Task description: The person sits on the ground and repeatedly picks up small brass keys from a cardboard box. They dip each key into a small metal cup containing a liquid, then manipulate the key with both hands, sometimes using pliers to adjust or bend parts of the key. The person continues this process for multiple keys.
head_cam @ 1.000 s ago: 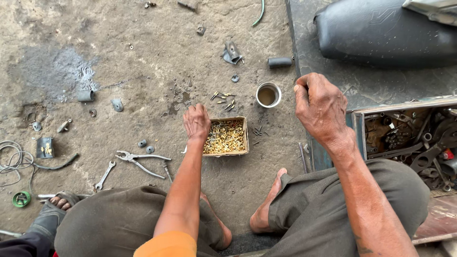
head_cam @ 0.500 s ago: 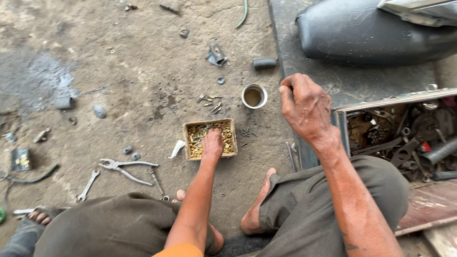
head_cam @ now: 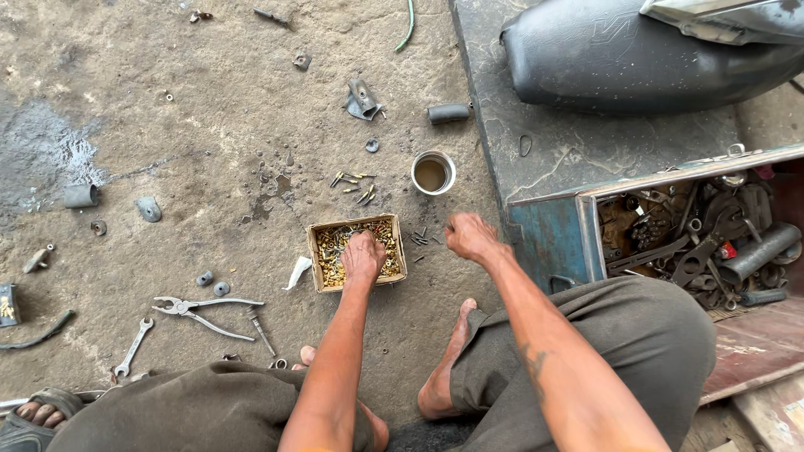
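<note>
A small cardboard box [head_cam: 318, 251] full of brass-coloured screws sits on the concrete floor in front of my feet. My left hand [head_cam: 363, 255] rests palm down inside it, fingertips among the screws; whether it grips any is hidden. My right hand [head_cam: 469, 237] hovers low just right of the box with its fingers curled in, and nothing shows in it. A few loose screws [head_cam: 419, 239] lie between that hand and the box. More loose screws [head_cam: 356, 186] lie beyond the box.
A metal cup [head_cam: 433, 172] stands behind the box. Pliers [head_cam: 201, 311], a spanner [head_cam: 134, 346] and small metal parts lie at the left. An open blue toolbox [head_cam: 553, 238] of tools is at the right, a black motorcycle seat [head_cam: 636, 59] behind it.
My left hand moved from the box's edge into the screws. My right hand dropped from up near the cup and toolbox down to the floor beside the box.
</note>
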